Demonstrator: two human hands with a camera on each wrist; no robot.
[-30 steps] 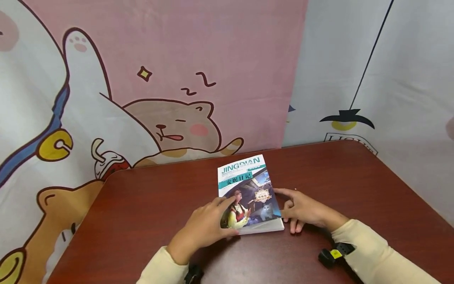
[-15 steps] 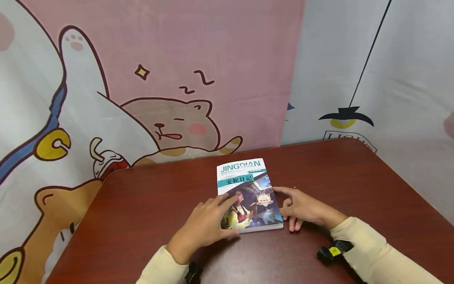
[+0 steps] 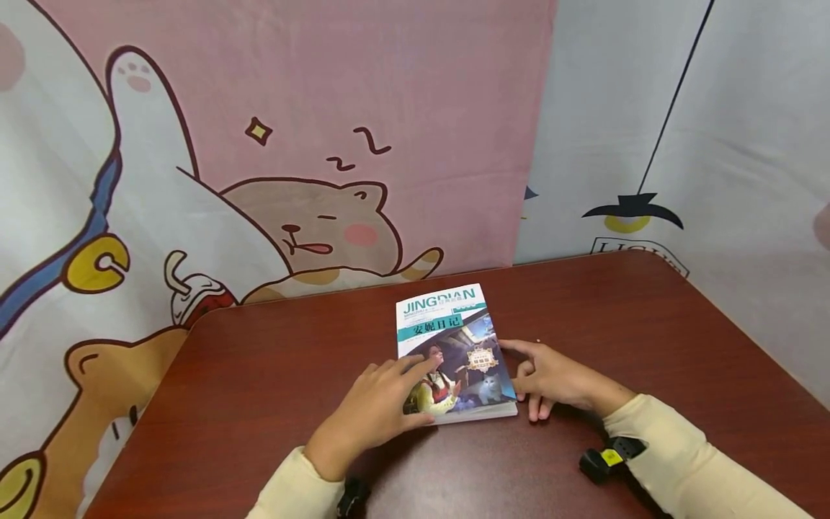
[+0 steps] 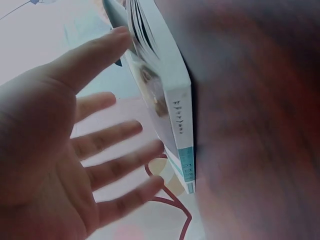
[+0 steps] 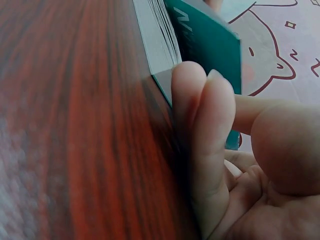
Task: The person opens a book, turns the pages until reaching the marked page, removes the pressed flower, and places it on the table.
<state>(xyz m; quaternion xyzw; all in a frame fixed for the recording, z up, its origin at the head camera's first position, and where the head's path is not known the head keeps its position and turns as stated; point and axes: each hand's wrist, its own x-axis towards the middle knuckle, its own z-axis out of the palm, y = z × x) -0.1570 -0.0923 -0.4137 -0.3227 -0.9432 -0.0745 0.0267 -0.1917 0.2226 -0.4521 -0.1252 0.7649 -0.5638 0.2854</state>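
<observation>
A paperback book (image 3: 447, 360) with an illustrated white-and-teal cover lies face up on the table. Its front cover stands a little off the pages along the right side; the right wrist view shows the teal inner face (image 5: 210, 50) of that cover. My right hand (image 3: 551, 375) holds the cover's right edge with thumb and index finger, the other fingers curled beside the page block. At the lower left corner is my left hand (image 3: 372, 404), its fingers straight and spread over the cover. The left thumb (image 4: 100, 52) lies at the bottom edge by the pages.
The reddish-brown table (image 3: 292, 360) extends around the book on all sides. Behind it hangs a cartoon-printed cloth (image 3: 454, 144), pink and pale grey. A black strap with a yellow label (image 3: 612, 457) sits on the right wrist.
The book's front cover drops toward the pages half a second ago and is lifted again now, showing the page block at the lower edge. Both hands stay nearly in place.
</observation>
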